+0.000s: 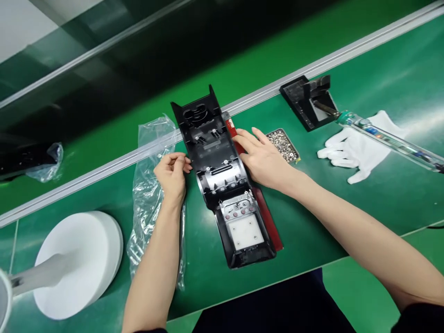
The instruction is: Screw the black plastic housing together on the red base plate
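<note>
A long black plastic housing [217, 152] lies in front of me with its hollow inner side up. A white square plate [245, 232] with several small fasteners sits in its near end. Under its right side a dark red flat piece [268, 222] shows. My left hand [173, 173] is at the housing's left edge, its fingers curled in with the thumb against them; what they hold, if anything, is hidden. My right hand [262, 157] lies at the right edge, fingers stretched out, fingertips against the housing's side. Some of that contact is hidden.
A clear plastic bag [149, 203] lies under my left forearm. Right of the housing stands a tray of small metal parts [282, 144]. Beyond are a black stand [308, 104], a soldering iron [388, 136] resting in it and a white glove [367, 148]. A round white base [78, 263] stands left.
</note>
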`<state>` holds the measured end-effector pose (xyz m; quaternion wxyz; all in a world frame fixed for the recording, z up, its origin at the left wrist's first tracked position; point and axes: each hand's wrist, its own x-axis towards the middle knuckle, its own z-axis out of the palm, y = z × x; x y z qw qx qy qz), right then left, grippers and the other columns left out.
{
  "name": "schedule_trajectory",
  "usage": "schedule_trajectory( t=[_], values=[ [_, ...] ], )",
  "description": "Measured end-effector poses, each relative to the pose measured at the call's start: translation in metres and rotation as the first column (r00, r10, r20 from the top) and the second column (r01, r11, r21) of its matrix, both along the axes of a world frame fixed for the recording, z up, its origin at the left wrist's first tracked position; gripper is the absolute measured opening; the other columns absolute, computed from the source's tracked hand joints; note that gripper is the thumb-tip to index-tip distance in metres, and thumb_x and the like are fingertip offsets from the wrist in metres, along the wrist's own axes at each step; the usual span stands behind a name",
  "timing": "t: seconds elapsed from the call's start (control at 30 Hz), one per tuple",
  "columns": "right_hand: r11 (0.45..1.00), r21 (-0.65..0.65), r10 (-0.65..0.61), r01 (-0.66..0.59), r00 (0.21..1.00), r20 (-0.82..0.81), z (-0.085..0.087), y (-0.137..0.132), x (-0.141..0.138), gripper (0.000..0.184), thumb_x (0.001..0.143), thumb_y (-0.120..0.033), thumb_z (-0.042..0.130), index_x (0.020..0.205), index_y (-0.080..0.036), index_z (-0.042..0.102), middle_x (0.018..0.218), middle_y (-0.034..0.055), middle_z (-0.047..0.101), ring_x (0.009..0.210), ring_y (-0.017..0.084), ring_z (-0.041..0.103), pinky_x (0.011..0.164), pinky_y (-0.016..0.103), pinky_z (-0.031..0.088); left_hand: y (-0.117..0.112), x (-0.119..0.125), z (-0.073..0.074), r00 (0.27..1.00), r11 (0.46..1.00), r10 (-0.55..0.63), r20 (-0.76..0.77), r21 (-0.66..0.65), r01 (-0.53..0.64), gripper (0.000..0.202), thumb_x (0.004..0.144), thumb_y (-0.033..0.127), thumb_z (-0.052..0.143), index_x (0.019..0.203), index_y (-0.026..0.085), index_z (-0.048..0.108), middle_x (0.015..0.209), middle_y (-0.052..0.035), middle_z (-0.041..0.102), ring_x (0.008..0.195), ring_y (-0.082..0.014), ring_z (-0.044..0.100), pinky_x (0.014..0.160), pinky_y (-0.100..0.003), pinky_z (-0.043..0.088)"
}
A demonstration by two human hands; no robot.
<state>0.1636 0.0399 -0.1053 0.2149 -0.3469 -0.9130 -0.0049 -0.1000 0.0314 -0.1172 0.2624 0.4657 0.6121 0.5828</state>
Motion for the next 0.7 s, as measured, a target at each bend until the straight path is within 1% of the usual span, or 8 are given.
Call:
schedule_trajectory(
  t=[0.07,0.13,0.23,0.33,0.43,0.5,0.6,0.7],
  values=[
    [0.998,0.065,-0.001,0.001,1.000,-0.001,0.007,-0.003,0.009,0.030,0.092,0.000,0.038,0.088,-0.003,0.067,0.137,0.0205,0.044,0.140,0.033,0.033,0.119,0.058,0.034,0.000,0.001,0.000,1.000,1.000,-0.014,0.008,0.013,0.014,0.020,0.065,0.034,0.067,0.071,0.014,0.067,0.054,0.0014,0.057,0.043,-0.0064,0.049,0.042,-0.016,0.040],
    [0.993,0.114,-0.024,0.035,0.995,-0.095,0.024,-0.012,0.019,0.029,0.097,-0.004,0.037,0.086,-0.007,0.063,0.138,0.0185,0.044,0.140,0.033,0.035,0.117,0.058,0.036,0.000,0.002,0.000,0.999,0.999,-0.034,0.026,0.023,0.034,0.019,0.067,0.033,0.066,0.071,0.014,0.066,0.056,0.0001,0.059,0.043,-0.0075,0.052,0.042,-0.016,0.041],
    [0.990,0.077,-0.088,0.115,0.953,-0.289,0.056,-0.038,0.023,0.015,0.102,-0.012,0.049,0.093,-0.010,0.061,0.137,0.0165,0.047,0.140,0.032,0.036,0.118,0.057,0.035,0.001,0.002,-0.002,0.995,0.996,-0.084,0.062,0.029,0.082,0.011,0.074,0.025,0.061,0.073,0.014,0.065,0.060,-0.0007,0.062,0.046,-0.0074,0.055,0.042,-0.015,0.042],
    [0.998,0.052,-0.027,0.046,0.948,-0.318,0.075,-0.073,0.007,0.008,0.100,-0.008,0.056,0.092,-0.008,0.060,0.133,0.0194,0.049,0.136,0.039,0.039,0.115,0.065,0.033,0.003,0.001,-0.003,0.990,0.994,-0.113,0.086,0.013,0.113,0.012,0.080,0.008,0.054,0.075,0.014,0.063,0.060,0.0007,0.061,0.046,-0.0058,0.054,0.043,-0.012,0.041],
    [0.998,0.054,0.040,-0.028,0.968,-0.247,0.069,-0.097,-0.019,0.008,0.097,-0.002,0.055,0.093,-0.007,0.060,0.128,0.0196,0.051,0.131,0.039,0.045,0.111,0.061,0.040,0.004,0.002,-0.003,0.985,0.992,-0.123,0.121,0.010,0.122,0.020,0.080,-0.002,0.049,0.075,0.013,0.061,0.061,0.0021,0.060,0.047,-0.0046,0.055,0.044,-0.011,0.042],
    [0.996,0.083,0.039,-0.025,0.984,-0.175,0.059,-0.101,-0.034,0.010,0.097,0.000,0.053,0.094,-0.005,0.061,0.115,0.0173,0.055,0.114,0.033,0.056,0.095,0.047,0.051,0.004,0.002,-0.003,0.983,0.991,-0.131,0.128,0.026,0.129,0.023,0.079,-0.006,0.047,0.074,0.013,0.061,0.061,0.0026,0.060,0.048,-0.0040,0.055,0.044,-0.011,0.041],
    [0.996,0.084,-0.001,0.006,0.998,-0.057,0.048,-0.100,-0.049,0.020,0.096,0.000,0.047,0.095,-0.005,0.066,0.090,0.0096,0.053,0.080,0.021,0.052,0.067,0.032,0.040,0.005,0.003,-0.005,0.984,0.990,-0.136,0.113,0.044,0.132,0.023,0.079,-0.005,0.047,0.074,0.013,0.060,0.060,0.0029,0.059,0.046,-0.0039,0.053,0.042,-0.012,0.038],
    [0.999,0.050,0.014,-0.015,1.000,0.004,0.043,-0.099,-0.056,0.025,0.096,0.001,0.044,0.088,-0.005,0.067,0.082,0.0068,0.049,0.072,0.018,0.045,0.064,0.032,0.035,0.007,0.004,-0.009,0.987,0.990,-0.129,0.095,0.064,0.124,0.021,0.078,-0.003,0.049,0.073,0.014,0.061,0.058,0.0029,0.057,0.046,-0.0046,0.051,0.043,-0.015,0.037]
  ],
)
